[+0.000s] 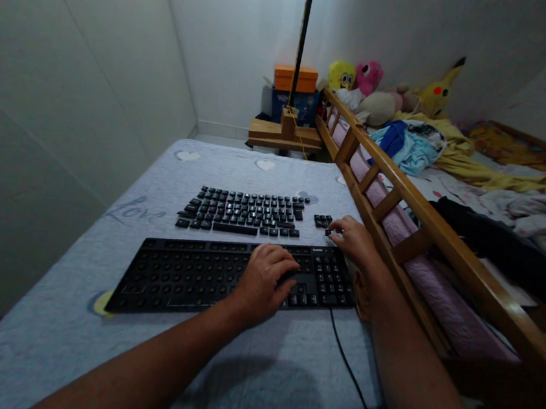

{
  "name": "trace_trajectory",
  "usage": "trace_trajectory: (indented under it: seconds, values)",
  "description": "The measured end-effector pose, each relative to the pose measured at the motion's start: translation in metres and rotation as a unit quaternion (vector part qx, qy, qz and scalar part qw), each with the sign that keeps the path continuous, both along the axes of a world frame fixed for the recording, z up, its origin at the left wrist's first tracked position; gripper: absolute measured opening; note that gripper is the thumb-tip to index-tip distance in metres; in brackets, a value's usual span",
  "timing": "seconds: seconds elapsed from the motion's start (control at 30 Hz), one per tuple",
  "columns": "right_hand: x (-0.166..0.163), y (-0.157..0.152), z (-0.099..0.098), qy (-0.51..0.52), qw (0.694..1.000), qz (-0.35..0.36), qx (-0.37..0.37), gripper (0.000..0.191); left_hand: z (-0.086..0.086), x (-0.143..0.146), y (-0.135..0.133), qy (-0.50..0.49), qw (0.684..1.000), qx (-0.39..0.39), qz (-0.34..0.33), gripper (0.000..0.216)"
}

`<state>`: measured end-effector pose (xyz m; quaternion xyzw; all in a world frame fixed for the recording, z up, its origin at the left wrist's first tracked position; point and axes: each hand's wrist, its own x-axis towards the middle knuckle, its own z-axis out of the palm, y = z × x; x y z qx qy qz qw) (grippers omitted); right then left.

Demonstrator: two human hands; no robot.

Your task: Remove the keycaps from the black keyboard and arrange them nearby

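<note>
Head view: the person's left hand lies over the black keyboard, its grip loosely open, thumb parted from the curved fingers. The keyboard rests on a pale patterned cloth, bare of caps across its left part, with caps in place on the number pad. Just beyond it, loose keycaps lie in rows. The right hand reaches to a smaller cluster of caps; whether its grip has closed on one cannot be told.
</note>
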<state>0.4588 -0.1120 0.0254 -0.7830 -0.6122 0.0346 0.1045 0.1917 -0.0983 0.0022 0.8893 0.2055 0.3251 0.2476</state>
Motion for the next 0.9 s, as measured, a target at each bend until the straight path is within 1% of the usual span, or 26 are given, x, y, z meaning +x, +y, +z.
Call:
trace_trajectory:
  seconds: [0.13, 0.3, 0.9]
  values:
    - [0.002, 0.006, -0.007, -0.013, 1.0, -0.008, -0.013, 0.019, -0.001, 0.0, 0.0, 0.004, 1.0, -0.004, 0.002, 0.02]
    - [0.003, 0.01, -0.01, -0.022, 0.999, -0.006, -0.024, 0.022, -0.002, 0.0, 0.0, 0.005, 1.0, -0.007, 0.001, 0.019]
    - [0.001, 0.011, -0.011, -0.032, 0.999, -0.014, -0.021, 0.023, -0.002, -0.001, 0.001, 0.021, 1.0, -0.007, -0.008, 0.017]
